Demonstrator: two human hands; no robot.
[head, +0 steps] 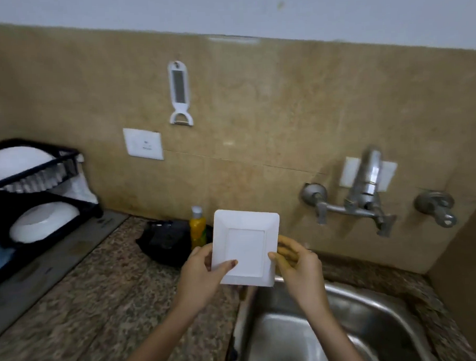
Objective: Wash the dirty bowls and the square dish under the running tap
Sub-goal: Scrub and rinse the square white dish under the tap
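Note:
I hold the white square dish [246, 241] upright in the air above the sink's left rim, its inside facing me. My left hand [201, 274] grips its lower left corner, thumb on the face. My right hand [298, 265] grips its right edge, thumb on the rim and fingers behind. The steel sink [379, 318] lies below and to the right. The wall tap [364, 185] is up at the right; I see no water running from it. Two white bowls [43, 221] sit in the black dish rack [26, 173] at the left.
A yellow soap bottle [197, 227] and a black object [164, 242] stand against the wall behind the dish. A white peeler [179, 93] hangs on the wall above a socket plate [143, 143]. Speckled granite counter [100, 309] spreads to the left of the sink.

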